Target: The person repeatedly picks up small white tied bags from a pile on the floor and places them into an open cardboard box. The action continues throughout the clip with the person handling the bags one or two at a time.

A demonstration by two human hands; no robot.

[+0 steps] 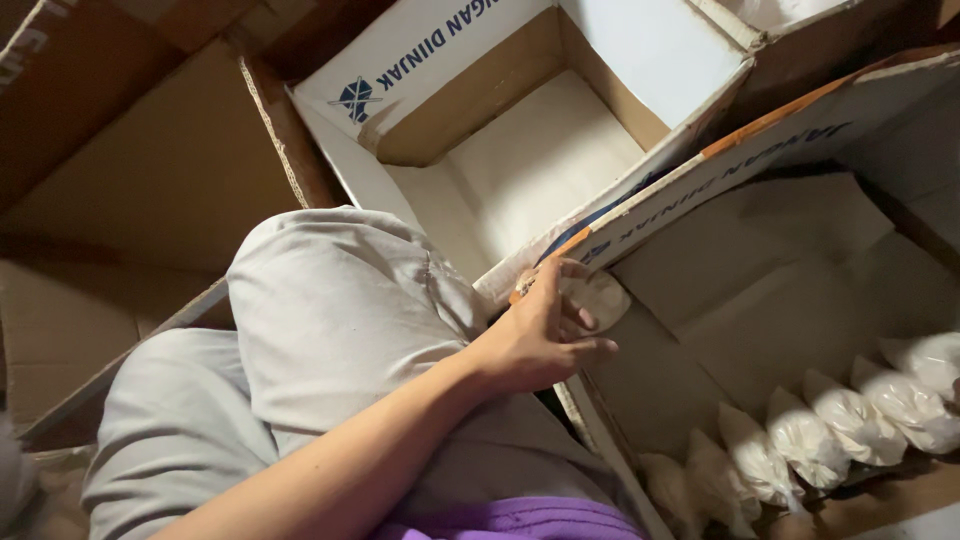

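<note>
Sitting beyond the grip, towards the top of the view, is an open white-lined cardboard carton (520, 170) with nothing showing inside. Just beside the grip, on its far side, a larger brown cardboard box (760, 260) is lying open, its white flap with an orange edge running right past the fingertips. A knee in pale grey trousers (330, 310) is resting behind the wrist. Well past the grip, along that box's near wall, a row of small clear plastic bags of white powder (850, 420) is standing packed bag against bag.

The left hand (535, 335), or so it seems from the side the arm is coming from, is closing around one more small white-filled plastic bag (600, 295), which is sitting at the corner of the brown box, touching the flap. The fingers are curling over the bag, holding it loosely rather than squeezing. The right hand is not showing.

Handling it well is probably meaning gripping the plump body rather than the thin neck, and keeping clear of the flap's edge.
</note>
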